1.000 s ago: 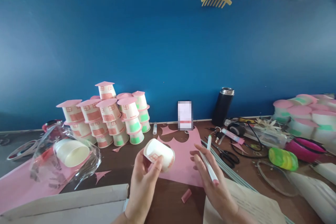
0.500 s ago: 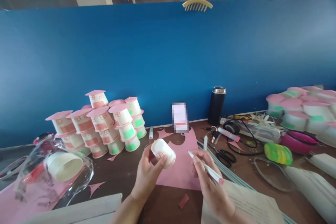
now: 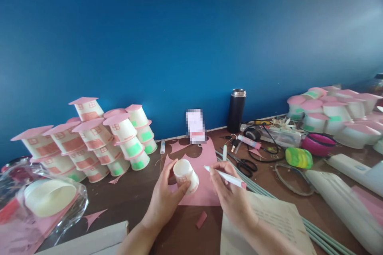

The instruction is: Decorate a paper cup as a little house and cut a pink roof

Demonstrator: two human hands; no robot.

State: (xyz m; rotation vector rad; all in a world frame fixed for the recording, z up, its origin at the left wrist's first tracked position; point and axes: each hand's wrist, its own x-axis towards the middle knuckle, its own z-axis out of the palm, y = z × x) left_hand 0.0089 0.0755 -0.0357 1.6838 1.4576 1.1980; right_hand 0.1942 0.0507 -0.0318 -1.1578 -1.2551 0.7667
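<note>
My left hand (image 3: 164, 197) grips a small white paper cup (image 3: 186, 175) turned base-up, with a pink window drawn on its side. My right hand (image 3: 229, 195) holds a white marker (image 3: 225, 177) with a pink end, its tip pointing left, close to the cup. Both hands hover over a sheet of pink paper (image 3: 201, 163) with cut-out gaps, lying on the brown table (image 3: 137, 199).
A pile of finished cup houses (image 3: 89, 139) with pink roofs stands at the left, more (image 3: 332, 113) at the right. A bag of plain cups (image 3: 44, 199) lies far left. Black flask (image 3: 236, 110), scissors (image 3: 243, 164), green tape rolls (image 3: 298, 157), a pink bowl (image 3: 318, 144) and a printed sheet (image 3: 281, 227) are nearby.
The marker has been turned in my right hand so its tip points at the cup. The cup has been tilted more upright. The camera view has shifted up and rightward.
</note>
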